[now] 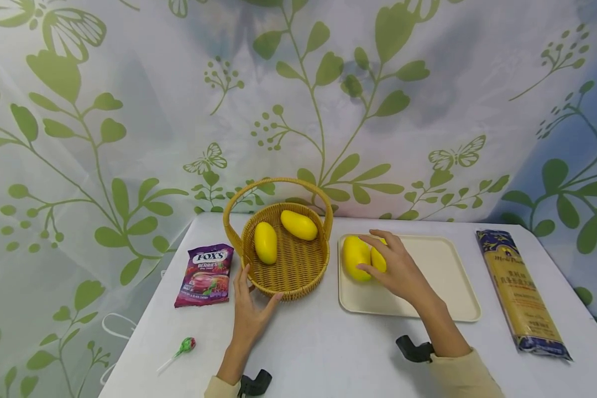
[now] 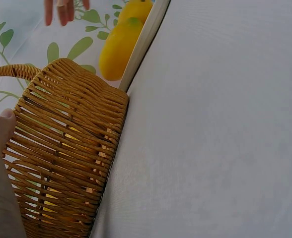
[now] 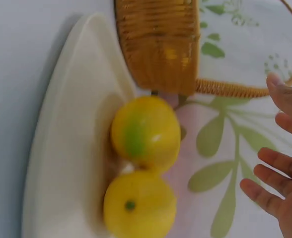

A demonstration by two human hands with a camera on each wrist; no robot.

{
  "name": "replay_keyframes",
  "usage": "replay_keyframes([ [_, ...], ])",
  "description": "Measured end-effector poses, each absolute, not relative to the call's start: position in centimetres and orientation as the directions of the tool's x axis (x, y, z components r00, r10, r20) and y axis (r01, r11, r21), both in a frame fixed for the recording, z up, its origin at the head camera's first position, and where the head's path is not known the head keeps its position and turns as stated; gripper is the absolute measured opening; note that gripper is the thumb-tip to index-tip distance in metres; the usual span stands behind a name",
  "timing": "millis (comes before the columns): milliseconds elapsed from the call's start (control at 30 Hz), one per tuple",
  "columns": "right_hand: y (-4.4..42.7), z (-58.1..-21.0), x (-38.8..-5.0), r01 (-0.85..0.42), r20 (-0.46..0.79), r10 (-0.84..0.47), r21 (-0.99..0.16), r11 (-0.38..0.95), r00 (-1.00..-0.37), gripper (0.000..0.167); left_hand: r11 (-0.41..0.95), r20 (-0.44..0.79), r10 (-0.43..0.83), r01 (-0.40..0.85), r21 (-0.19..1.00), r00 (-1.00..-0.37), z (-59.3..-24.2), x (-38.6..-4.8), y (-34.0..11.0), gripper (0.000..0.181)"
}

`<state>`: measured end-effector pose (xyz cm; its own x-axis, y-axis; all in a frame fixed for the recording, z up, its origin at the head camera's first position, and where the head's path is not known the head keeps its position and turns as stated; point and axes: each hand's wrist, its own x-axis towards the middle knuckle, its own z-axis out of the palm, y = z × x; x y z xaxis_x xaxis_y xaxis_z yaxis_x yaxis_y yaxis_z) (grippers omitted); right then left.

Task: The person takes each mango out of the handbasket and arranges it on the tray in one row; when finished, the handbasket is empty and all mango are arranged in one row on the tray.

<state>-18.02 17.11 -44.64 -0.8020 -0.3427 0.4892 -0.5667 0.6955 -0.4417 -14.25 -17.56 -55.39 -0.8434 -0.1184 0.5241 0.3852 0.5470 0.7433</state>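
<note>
My left hand (image 1: 249,315) rests against the near left side of a wicker basket (image 1: 291,288), fingers extended and thumb at its front; the left wrist view shows the thumb (image 2: 1,130) on the woven wall (image 2: 69,144). Inside the basket lie two yellow mango-like fruits (image 1: 266,243) (image 1: 299,225). Over the left part of a cream tray (image 1: 428,276), my right hand (image 1: 403,273) hovers with spread fingers above two more yellow fruits (image 1: 356,257) (image 1: 380,255). In the right wrist view, a gap separates that hand (image 3: 285,173) from both fruits (image 3: 147,133) (image 3: 140,204).
Left of the basket lies a purple candy bag (image 1: 206,276), with a green-wrapped lollipop (image 1: 185,346) nearer the front. A long pasta packet (image 1: 522,293) lies right of the tray. Behind the white table (image 1: 318,354) hangs a leaf-patterned cloth (image 1: 179,110).
</note>
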Motion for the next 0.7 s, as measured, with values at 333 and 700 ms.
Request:
replay_keyframes([
  [333,9.8,-44.9,-19.2,-0.670,0.440,-0.506,-0.451,0.590,-0.742,0.059,0.534,0.518,-0.113,0.388,0.751,-0.848,-55.3,-14.2,-17.5,0.102],
  [700,4.1,-47.2,-23.1,-0.671,0.413,-0.530,-0.442,0.595,-0.741,0.055,0.549,0.526,-0.116,0.387,0.741,-0.842,-55.4,-14.3,-17.5,0.101],
])
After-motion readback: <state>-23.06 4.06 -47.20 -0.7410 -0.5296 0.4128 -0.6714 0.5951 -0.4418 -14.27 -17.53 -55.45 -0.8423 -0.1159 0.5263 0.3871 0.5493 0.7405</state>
